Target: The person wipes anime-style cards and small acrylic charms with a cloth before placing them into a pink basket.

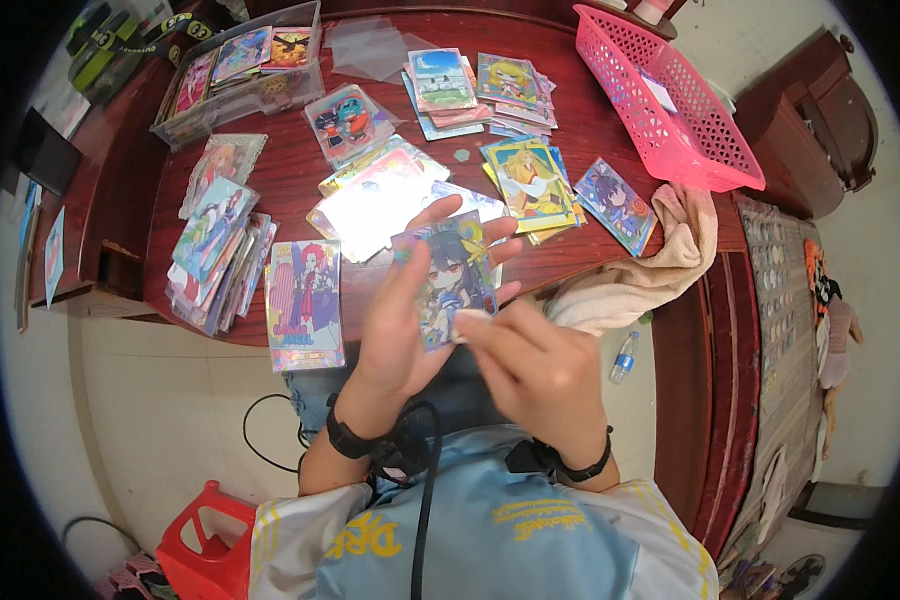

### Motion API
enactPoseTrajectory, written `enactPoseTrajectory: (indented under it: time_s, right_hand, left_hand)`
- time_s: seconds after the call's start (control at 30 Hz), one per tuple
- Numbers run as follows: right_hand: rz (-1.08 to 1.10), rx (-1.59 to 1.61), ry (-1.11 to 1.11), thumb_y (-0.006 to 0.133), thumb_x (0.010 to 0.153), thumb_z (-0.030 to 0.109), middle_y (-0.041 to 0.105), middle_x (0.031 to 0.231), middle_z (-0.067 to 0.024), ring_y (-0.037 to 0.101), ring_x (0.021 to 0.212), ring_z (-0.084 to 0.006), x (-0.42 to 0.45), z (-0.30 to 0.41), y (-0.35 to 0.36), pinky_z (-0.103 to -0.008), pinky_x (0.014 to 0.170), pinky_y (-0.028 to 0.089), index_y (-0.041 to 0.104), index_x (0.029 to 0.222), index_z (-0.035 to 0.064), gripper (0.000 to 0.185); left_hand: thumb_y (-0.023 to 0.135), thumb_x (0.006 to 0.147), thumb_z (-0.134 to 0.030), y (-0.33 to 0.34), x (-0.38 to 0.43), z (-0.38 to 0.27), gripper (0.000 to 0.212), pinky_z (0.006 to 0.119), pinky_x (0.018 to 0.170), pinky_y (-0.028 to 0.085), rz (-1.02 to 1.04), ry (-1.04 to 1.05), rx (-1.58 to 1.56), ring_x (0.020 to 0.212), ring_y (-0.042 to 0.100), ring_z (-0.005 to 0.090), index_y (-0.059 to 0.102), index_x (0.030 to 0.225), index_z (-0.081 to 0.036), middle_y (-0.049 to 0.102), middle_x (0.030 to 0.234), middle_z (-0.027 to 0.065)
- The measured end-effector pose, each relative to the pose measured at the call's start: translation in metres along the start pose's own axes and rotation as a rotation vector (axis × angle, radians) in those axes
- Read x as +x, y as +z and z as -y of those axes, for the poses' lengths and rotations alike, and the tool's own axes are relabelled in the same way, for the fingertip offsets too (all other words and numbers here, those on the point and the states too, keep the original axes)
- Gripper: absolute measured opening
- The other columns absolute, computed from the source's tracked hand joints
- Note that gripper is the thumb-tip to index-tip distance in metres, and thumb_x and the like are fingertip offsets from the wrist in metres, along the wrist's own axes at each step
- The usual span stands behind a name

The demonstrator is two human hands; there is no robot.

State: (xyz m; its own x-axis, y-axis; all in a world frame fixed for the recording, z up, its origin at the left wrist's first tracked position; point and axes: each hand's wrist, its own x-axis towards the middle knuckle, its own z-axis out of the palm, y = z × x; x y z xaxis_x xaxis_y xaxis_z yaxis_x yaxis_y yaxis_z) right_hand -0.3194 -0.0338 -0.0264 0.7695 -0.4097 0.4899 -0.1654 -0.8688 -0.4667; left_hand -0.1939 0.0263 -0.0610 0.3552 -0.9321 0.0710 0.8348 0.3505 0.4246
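An anime trading card [450, 277] in a clear sleeve lies on the palm of my left hand [409, 300], with the thumb over its left edge. My right hand [540, 367] pinches a small white wad [471, 327] against the card's lower right part. Just left of my left hand, a card with a red-haired figure [305, 300] lies at the desk's front edge. Behind my hands are overlapping cards with strong glare [379, 199]. A stack topped by a yellow-framed card [532, 184] and a single purple-haired character card [615, 202] lie to the right.
A clear plastic box [247, 94] of cards stands back left, a pink basket [667, 105] back right. Card stacks [221, 262] lie left. A beige cloth [630, 289] hangs over the desk's front edge. A red plastic stool [206, 540] and a bottle [625, 358] are on the floor.
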Motion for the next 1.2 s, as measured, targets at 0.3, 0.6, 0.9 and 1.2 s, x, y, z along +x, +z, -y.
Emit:
enactPoseTrajectory:
  time_s: [0.3, 0.6, 0.9, 1.2]
  right_hand:
    - [-0.137, 0.0, -0.083, 0.069, 0.074, 0.0, 0.06, 0.076, -0.0065, 0.059, 0.056, -0.0217, 0.024, 0.01, 0.019, -0.0312, 0.05, 0.045, 0.068, 0.096, 0.0065, 0.023]
    - [-0.173, 0.181, 0.054, 0.066, 0.079, 0.009, 0.063, 0.084, -0.0085, 0.063, 0.069, -0.029, 0.035, 0.006, 0.017, -0.0361, 0.056, 0.049, 0.063, 0.098, 0.0062, 0.019]
    - [-0.081, 0.145, -0.044, 0.07, 0.074, 0.003, 0.06, 0.078, -0.0084, 0.061, 0.063, -0.0247, 0.043, 0.005, 0.01, -0.0309, 0.055, 0.047, 0.068, 0.092, 0.0057, 0.019]
    - [-0.022, 0.061, -0.074, 0.068, 0.074, 0.002, 0.059, 0.079, -0.0072, 0.061, 0.062, -0.027, 0.028, 0.01, 0.008, -0.0337, 0.054, 0.048, 0.067, 0.093, 0.0071, 0.02]
  left_hand:
    - [0.021, 0.101, -0.046, 0.003, 0.001, -0.001, 0.054, 0.044, 0.103, 0.039, 0.065, 0.023, 0.004, 0.122, 0.049, 0.0326, 0.03, 0.14, -0.01, 0.046, 0.134, 0.0249]
    - [0.013, 0.1, -0.049, 0.005, 0.001, 0.002, 0.059, 0.046, 0.101, 0.041, 0.054, 0.106, -0.025, 0.119, 0.05, 0.0352, 0.034, 0.138, -0.009, 0.048, 0.131, 0.0269]
    - [0.013, 0.1, -0.051, -0.002, 0.001, 0.006, 0.062, 0.04, 0.099, 0.042, 0.051, 0.151, 0.005, 0.114, 0.053, 0.0287, 0.037, 0.136, -0.006, 0.054, 0.12, 0.021]
    - [0.013, 0.099, -0.053, -0.002, 0.001, 0.008, 0.066, 0.037, 0.095, 0.043, 0.077, 0.171, 0.096, 0.109, 0.053, 0.0262, 0.036, 0.136, -0.004, 0.055, 0.114, 0.0194]
